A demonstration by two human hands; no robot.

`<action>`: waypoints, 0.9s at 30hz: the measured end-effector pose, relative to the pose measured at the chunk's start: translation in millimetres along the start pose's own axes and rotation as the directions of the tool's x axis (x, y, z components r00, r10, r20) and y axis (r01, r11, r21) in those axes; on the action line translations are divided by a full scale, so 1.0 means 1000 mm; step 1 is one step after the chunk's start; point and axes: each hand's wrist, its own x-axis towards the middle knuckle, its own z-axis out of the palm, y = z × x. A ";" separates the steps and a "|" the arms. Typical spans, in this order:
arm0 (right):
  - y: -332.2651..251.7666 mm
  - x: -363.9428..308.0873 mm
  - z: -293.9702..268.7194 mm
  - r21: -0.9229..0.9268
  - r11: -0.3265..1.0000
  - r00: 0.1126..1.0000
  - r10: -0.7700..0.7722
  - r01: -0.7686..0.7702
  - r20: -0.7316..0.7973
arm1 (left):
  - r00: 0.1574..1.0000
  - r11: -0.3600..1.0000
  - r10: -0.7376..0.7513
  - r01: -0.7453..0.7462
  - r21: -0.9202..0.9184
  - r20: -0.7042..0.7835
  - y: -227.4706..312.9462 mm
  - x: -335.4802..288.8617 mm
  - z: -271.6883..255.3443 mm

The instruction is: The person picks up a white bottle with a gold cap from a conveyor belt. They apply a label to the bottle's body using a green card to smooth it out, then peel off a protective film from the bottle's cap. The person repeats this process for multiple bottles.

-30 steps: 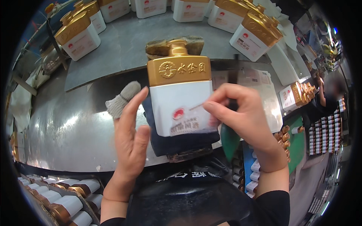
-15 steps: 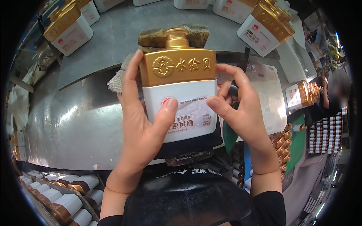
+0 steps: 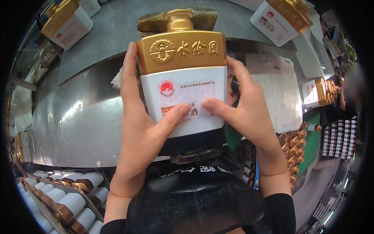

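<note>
Between my hands leans a flat-sided bottle (image 3: 183, 50) with a gold embossed shoulder and neck, a white body and a printed label (image 3: 187, 91) on its front. My left hand (image 3: 142, 117) grips its left side, fingers along the edge and thumb pressed on the lower label. On the other side my right hand (image 3: 247, 103) holds the bottle's edge, its thumb pressed on the label close to the left thumb. A small dark object (image 3: 234, 86) shows among the right fingers; its kind is hidden. The bottle's neck lies over a worn wooden block (image 3: 204, 17).
More gold-and-white bottles stand at the far left (image 3: 68, 25) and far right (image 3: 278, 23). A stack of label sheets (image 3: 269, 97) lies to the right on the metal table (image 3: 78, 124). Bottles fill a crate (image 3: 70, 202) at lower left. Another person (image 3: 343, 97) is at right.
Both thumbs have moved closer together over the lower label. The bottle appears larger and a little higher in view, and its red round emblem is now uncovered.
</note>
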 end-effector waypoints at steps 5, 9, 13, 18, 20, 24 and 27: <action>0.003 -0.002 -0.010 0.098 0.993 0.989 0.055 -0.069 0.138 | 0.997 0.986 0.034 -0.044 0.162 0.066 -0.003 -0.001 -0.003; 0.006 0.003 -0.016 0.141 0.982 0.974 0.099 -0.129 0.204 | 0.996 0.964 -0.084 0.084 -0.254 0.012 0.005 -0.001 0.005; -0.003 0.012 -0.012 0.064 0.992 0.991 0.101 -0.106 0.085 | 0.999 1.000 0.011 -0.011 0.004 -0.053 -0.002 0.003 0.003; 0.004 0.015 -0.005 0.054 0.998 1.000 0.022 -0.021 -0.018 | 0.997 0.999 0.003 -0.006 -0.032 -0.078 -0.002 0.004 0.005; 0.011 0.013 -0.001 0.147 0.989 0.996 0.003 0.009 -0.084 | 0.998 0.984 -0.022 0.010 -0.176 -0.063 -0.002 0.003 0.000; 0.002 -0.003 -0.010 0.135 0.984 0.989 0.104 -0.118 0.101 | 0.999 0.965 -0.035 0.035 -0.260 0.005 -0.003 -0.005 -0.004; 0.004 -0.009 -0.009 0.102 0.987 0.984 0.109 -0.124 0.141 | 0.997 0.957 -0.069 0.078 -0.280 0.040 -0.004 -0.009 -0.004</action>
